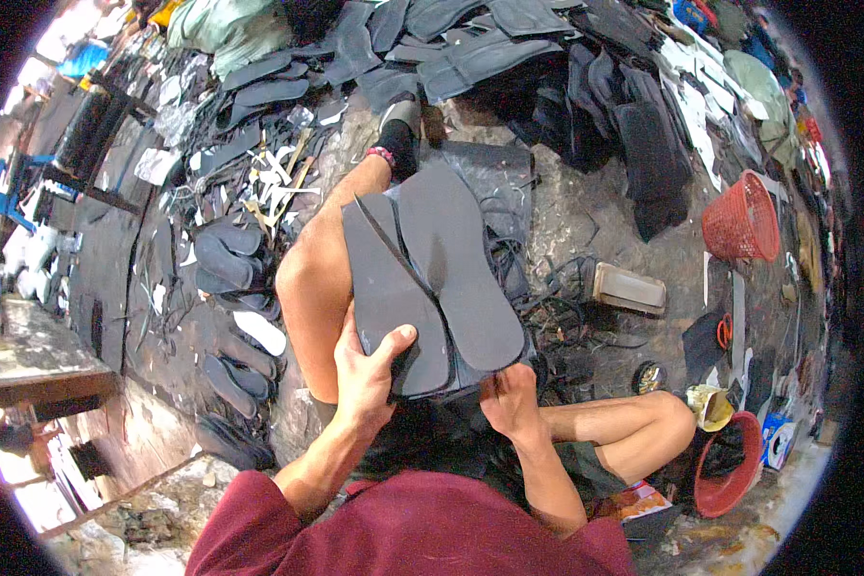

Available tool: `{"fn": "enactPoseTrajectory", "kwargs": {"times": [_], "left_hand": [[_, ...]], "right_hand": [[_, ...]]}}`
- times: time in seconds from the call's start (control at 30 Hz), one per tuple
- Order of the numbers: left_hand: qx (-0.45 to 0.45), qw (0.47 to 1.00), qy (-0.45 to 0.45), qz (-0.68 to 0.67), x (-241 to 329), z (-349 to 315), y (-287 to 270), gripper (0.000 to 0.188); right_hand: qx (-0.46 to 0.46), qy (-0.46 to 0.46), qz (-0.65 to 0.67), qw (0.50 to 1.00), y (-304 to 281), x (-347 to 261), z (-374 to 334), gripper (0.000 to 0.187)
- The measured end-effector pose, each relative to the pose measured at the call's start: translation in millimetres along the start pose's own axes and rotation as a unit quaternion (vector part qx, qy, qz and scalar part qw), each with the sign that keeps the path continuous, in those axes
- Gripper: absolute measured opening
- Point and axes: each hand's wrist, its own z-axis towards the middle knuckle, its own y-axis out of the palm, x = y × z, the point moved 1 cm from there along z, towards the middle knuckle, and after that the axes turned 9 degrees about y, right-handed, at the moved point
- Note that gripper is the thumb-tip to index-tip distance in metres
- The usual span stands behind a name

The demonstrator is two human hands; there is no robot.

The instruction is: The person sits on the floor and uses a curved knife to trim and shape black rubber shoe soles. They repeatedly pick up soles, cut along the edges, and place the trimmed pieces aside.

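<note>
A dark grey foam sheet [391, 331] lies over my lap, its upper strip parted from the rest by a long cut. Beside that cut is a sole-shaped piece [456, 250], wider at both ends than in the middle. My left hand [365, 372] grips the sheet's lower left edge, thumb on top and fingers underneath. At the lower end of the sole shape, my right hand [511, 403] is closed with its fingers curled. Whatever sits inside those fingers is hidden. Under the work, a dark flat board or sheet [504, 173] shows at the far side.
Stacked dark soles [226, 257] lie at left, near pale scraps [278, 182]. Large dark sheets [490, 62] are heaped at the far side. On the right are a beige block [629, 290], a red basket [739, 221], red-handled scissors [724, 331], a tin [708, 408] and a red tub [751, 442].
</note>
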Motion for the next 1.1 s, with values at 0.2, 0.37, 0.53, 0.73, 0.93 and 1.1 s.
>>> {"fn": "enactPoseTrajectory", "kwargs": {"times": [0.2,0.37,0.53,0.73,0.93,1.1], "left_hand": [[-0.020,0.999,-0.009,0.026,-4.5,1.0,-8.2,0.069],[-0.024,0.999,-0.026,-0.012,-7.3,-2.4,-7.8,0.069],[-0.030,0.999,-0.005,-0.027,-5.1,-0.7,-0.3,0.066],[-0.005,0.996,-0.014,-0.086,-14.6,-25.3,-0.7,0.053],[-0.089,0.989,0.115,-0.011,4.2,-19.4,-11.4,0.060],[-0.136,0.984,-0.100,-0.047,51.0,8.2,-21.4,0.029]], "right_hand": [[-0.041,-0.058,0.287,0.955,8.8,25.5,28.9,0.032],[-0.055,0.095,0.651,0.751,26.0,-32.1,26.6,0.037],[-0.073,0.075,0.356,0.928,23.0,-72.7,97.8,0.043],[-0.089,-0.015,0.532,0.842,-48.0,-84.7,109.8,0.060],[-0.075,-0.104,0.427,0.895,-39.3,-55.8,-18.1,0.095],[0.009,-0.100,0.417,0.903,-12.5,-30.4,-53.6,0.052]]}}
